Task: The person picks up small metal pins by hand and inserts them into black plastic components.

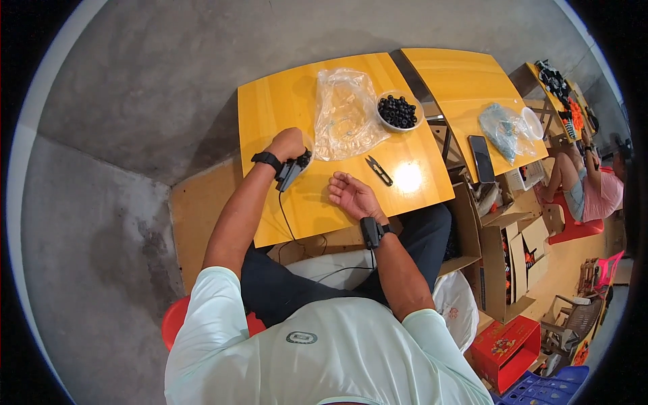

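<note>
My left hand (287, 143) is curled over a clear bowl (310, 143) at the left of the yellow table, knuckles up. Its fingertips are hidden, and what they grip does not show. Black beads (304, 159) show in that bowl, partly behind a small black device (290, 174) on my wrist. My right hand (354, 196) rests palm up near the table's front edge, its fingers loosely bent and apart, with nothing visible in them. Just beyond it lies a pair of black thread snips (379, 171). A clear plastic bag (347, 115) lies flat farther back.
A clear tub (418, 121) of black beads stands at the table's right (422, 158). On the neighbouring table lie a phone (481, 159) and a bag with bluish contents (503, 131). Cardboard boxes (496, 270) stand below. A person in pink (603, 196) sits at far right. Cables hang from my wrists.
</note>
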The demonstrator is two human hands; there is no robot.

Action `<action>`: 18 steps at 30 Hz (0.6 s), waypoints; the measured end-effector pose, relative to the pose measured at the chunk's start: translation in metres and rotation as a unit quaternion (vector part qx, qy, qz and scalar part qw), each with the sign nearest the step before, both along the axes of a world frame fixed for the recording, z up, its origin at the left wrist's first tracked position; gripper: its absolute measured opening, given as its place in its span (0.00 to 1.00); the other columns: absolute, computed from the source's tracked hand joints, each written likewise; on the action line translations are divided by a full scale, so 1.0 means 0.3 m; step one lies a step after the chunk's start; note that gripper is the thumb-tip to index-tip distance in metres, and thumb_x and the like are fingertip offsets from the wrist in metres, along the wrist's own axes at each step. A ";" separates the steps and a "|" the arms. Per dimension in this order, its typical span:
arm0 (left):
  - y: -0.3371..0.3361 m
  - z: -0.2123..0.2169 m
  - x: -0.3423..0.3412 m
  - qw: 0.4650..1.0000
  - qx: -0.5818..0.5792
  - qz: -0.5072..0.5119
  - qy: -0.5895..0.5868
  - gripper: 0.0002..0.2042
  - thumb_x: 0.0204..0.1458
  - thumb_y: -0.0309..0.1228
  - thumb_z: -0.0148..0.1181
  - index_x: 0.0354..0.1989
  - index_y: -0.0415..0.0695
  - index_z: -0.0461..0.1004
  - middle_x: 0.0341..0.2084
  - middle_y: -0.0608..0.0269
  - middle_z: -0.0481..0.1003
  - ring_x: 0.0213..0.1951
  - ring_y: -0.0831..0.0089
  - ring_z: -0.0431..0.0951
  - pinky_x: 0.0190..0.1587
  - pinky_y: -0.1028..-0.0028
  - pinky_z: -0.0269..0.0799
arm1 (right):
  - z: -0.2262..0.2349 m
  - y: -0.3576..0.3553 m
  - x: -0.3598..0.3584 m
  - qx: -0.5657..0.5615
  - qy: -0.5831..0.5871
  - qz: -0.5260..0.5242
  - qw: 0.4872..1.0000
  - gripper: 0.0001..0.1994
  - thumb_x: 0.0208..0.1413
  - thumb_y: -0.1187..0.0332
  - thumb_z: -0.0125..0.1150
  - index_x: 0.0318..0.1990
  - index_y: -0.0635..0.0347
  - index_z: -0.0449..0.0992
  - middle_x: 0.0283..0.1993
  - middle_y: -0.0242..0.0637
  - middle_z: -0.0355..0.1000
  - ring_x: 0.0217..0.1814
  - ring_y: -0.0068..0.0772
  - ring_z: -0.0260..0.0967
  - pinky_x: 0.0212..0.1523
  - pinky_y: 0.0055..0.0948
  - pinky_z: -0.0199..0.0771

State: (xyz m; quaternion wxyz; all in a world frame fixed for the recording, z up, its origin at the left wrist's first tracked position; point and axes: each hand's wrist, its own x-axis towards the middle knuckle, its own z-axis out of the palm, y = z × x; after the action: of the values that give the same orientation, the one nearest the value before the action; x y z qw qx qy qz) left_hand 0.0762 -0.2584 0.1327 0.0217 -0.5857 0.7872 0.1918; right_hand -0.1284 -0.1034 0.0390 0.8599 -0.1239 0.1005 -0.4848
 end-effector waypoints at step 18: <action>0.018 0.093 0.118 0.951 0.186 0.048 0.241 0.10 0.49 0.30 0.61 0.19 0.39 0.76 0.11 0.70 0.69 0.12 0.81 0.66 0.15 0.77 0.60 | 0.002 0.000 0.004 0.012 0.003 -0.001 1.000 0.15 0.66 0.60 0.51 0.52 0.59 0.71 0.47 0.37 0.73 0.50 0.35 0.71 0.53 0.35 0.72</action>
State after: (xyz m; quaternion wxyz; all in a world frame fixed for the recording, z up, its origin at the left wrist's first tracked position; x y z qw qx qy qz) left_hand 0.1116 -0.2530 0.1606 -0.0692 -0.5445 0.6908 0.4707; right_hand -0.1273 -0.1035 0.0395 0.8607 -0.1147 0.1086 -0.4840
